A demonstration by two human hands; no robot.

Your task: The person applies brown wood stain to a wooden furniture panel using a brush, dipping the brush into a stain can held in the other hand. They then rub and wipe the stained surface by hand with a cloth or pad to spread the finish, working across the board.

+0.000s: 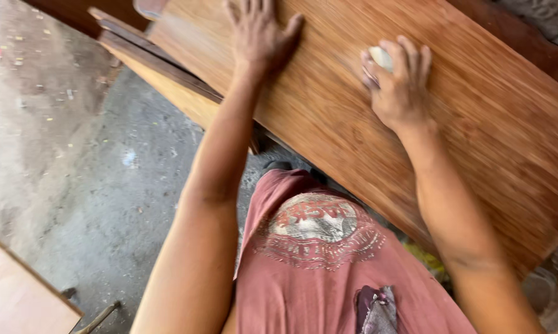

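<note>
A large reddish-brown wooden board [477,124] slants across the upper right of the head view. My left hand [260,34] lies flat on it near its upper edge, fingers spread, holding nothing. My right hand [399,83] presses a small pale pad [381,57] against the board's surface, fingers curled over it so only its top edge shows. Both forearms reach up from the bottom of the view.
More wooden planks [149,59] lie stacked under the board's left end. A grey concrete floor [74,154] fills the left side. A pale board corner [12,297] sits at the bottom left. My reddish shirt [316,272] fills the bottom middle.
</note>
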